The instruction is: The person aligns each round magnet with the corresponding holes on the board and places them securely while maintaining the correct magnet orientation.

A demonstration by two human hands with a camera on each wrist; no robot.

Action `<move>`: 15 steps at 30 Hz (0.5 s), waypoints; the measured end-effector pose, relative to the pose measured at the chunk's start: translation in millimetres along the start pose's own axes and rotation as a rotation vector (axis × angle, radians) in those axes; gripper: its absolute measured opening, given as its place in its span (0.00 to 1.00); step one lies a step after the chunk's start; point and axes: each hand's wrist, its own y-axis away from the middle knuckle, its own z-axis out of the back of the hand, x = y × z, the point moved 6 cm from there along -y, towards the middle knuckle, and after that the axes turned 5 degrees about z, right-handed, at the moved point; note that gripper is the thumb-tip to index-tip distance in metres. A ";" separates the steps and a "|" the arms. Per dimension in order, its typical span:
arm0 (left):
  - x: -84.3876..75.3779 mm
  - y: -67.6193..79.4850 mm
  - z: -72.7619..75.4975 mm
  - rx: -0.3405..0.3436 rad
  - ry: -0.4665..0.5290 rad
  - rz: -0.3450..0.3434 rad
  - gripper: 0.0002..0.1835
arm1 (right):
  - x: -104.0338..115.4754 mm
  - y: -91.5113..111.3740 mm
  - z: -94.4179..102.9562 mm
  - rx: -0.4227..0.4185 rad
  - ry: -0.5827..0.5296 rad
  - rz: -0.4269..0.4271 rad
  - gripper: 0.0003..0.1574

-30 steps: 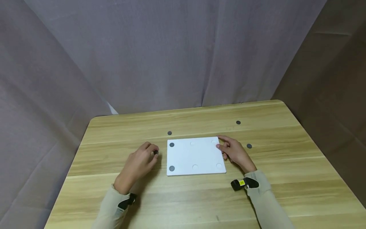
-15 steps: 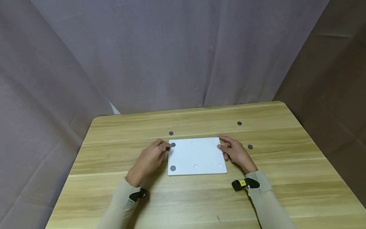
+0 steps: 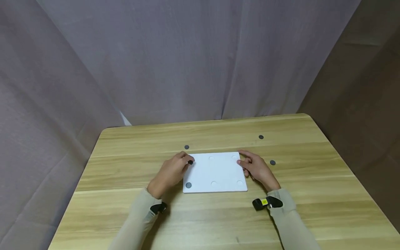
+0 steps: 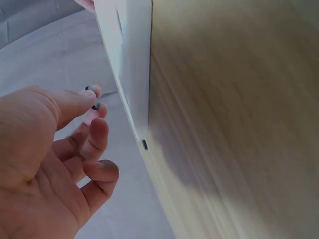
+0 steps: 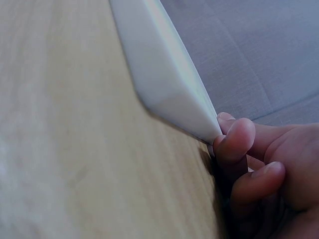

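A white rectangular board (image 3: pixel 215 172) with shallow round recesses lies on the table. My left hand (image 3: pixel 172 171) pinches a small dark disc (image 3: pixel 190 162) over the board's far left corner. In the left wrist view this disc (image 4: pixel 95 106) shows edge-on between thumb and fingertips, held above the board's face. One dark disc (image 3: pixel 188 185) sits in the near left recess; the far left recess is hidden behind the left hand. At the right edge my right hand (image 3: pixel 257 169) grips the board, thumb on its top and index finger reaching along the far right corner.
Loose dark discs lie on the wooden table (image 3: pixel 212 222): one disc (image 3: pixel 186 147) beyond the board, another disc (image 3: pixel 261 137) farther back right, and a third disc (image 3: pixel 273 162) beside the right hand. Grey curtains (image 3: pixel 175 62) hang behind the table.
My left hand has carried the pinched disc rightward from the table beside the board to above its far left corner, covering the disc seen there earlier. My right hand has stayed in place.
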 end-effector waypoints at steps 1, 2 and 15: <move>-1.8 -1.2 -1.7 0.010 -0.005 -0.004 0.13 | -1.0 -0.1 -0.3 -0.001 0.000 0.002 0.34; -3.4 -2.7 -3.7 0.024 -0.015 -0.005 0.13 | -1.9 -0.3 -0.6 -0.003 0.001 0.004 0.34; -26.8 -31.0 -13.3 0.072 -0.099 -0.055 0.10 | -0.3 -0.8 6.3 -0.012 0.026 0.018 0.35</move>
